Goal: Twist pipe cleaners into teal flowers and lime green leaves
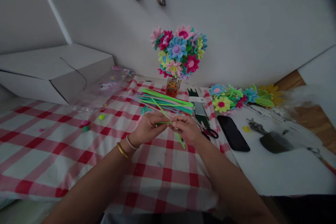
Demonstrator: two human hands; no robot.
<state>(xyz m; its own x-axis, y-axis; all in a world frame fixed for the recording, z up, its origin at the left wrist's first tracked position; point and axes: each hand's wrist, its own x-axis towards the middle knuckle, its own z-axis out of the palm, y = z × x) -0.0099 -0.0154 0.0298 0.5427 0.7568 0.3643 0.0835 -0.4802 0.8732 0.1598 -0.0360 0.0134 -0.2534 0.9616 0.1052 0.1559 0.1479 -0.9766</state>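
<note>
Over the middle of the checked cloth, my left hand (pixel 149 126) and my right hand (pixel 187 128) meet fingertip to fingertip. Between them is a bright green pipe cleaner (pixel 180 141), pinched by both hands. One green length slants up and away past my fingers, another sticks out below them, and a short piece lies across from my left fingers. Whether these are one stem or several I cannot tell, as my fingertips hide the crossing. Just beyond my hands lies a pile of green, teal and lilac pipe cleaners (pixel 168 100), with a small teal bent piece (pixel 145 110) near it.
A vase (pixel 173 85) of fuzzy flowers (pixel 177 49) stands at the back. Scissors (pixel 211 133) and a black phone (pixel 233 133) lie to the right, near more fuzzy flowers (pixel 222 104). Keys (pixel 256 126) are farther right. Pompoms (pixel 85 128) and a white box (pixel 86 73) sit left.
</note>
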